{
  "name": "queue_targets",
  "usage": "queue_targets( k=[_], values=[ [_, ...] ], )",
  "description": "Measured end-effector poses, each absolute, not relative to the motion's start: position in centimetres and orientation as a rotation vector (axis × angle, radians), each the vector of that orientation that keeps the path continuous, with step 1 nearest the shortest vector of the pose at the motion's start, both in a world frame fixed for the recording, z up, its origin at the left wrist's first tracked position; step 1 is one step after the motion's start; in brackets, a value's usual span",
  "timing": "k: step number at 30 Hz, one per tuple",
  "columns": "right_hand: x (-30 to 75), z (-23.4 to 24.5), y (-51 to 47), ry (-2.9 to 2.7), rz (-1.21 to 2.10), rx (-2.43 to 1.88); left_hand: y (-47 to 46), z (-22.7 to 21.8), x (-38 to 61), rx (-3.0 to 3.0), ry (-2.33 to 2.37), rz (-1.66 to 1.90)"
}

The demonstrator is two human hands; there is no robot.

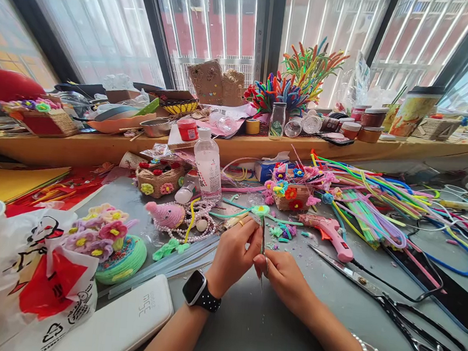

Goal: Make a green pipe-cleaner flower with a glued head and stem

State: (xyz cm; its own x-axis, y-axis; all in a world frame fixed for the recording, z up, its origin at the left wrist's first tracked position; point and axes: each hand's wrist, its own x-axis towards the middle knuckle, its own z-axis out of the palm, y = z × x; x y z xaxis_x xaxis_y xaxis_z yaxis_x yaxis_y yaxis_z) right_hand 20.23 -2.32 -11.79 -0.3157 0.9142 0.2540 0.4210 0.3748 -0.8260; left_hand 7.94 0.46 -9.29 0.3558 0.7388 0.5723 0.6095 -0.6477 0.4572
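My left hand (232, 252), with a black smartwatch on the wrist, pinches the upper stem of a small pipe-cleaner flower (260, 210) with a green and pink head. My right hand (284, 274), with bead bracelets on the wrist, is closed round the lower part of the thin green stem (263, 244). Both hands meet over the grey table, just in front of a string of pearl beads (196, 221) and a pink knitted figure (166, 214).
A pink glue gun (330, 234) and large black scissors (402, 316) lie to the right, with a heap of coloured pipe cleaners (372, 197) behind them. Small flower baskets (292, 195), a clear bottle (209, 167), a white case (120, 324) and a plastic bag (42, 278) surround the hands.
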Motion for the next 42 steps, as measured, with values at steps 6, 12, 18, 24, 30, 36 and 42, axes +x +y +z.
queue_targets(
  k=[6, 12, 18, 24, 30, 36, 42],
  values=[
    [20.24, -11.68, -2.25, -1.88, 0.864, -1.155, 0.57, -9.19, 8.0, 2.435, 1.24, 1.193],
    [20.24, -11.8, -2.22, -1.886, 0.867, -1.152, 0.5, -9.23, 7.91, 2.471, 1.237, 1.16],
    [20.35, -11.96, -2.2, -1.847, 0.855, -1.169, 0.46, -9.11, 7.98, 2.43, 1.275, 1.199],
    [20.39, -11.74, -2.08, -1.839, 0.916, -1.173, 0.4, -8.97, 8.14, 2.312, 1.274, 1.219],
    [20.48, -11.88, -1.93, -1.842, 0.915, -1.203, 0.35, -8.88, 8.09, 2.242, 1.274, 1.243],
    [20.43, -11.35, -2.27, -1.877, 0.915, -1.16, 0.33, -8.84, 8.08, 2.213, 1.261, 1.243],
    [20.43, -11.39, -2.4, -1.912, 0.893, -1.207, 0.32, -8.9, 8.09, 2.191, 1.296, 1.279]
  ],
)
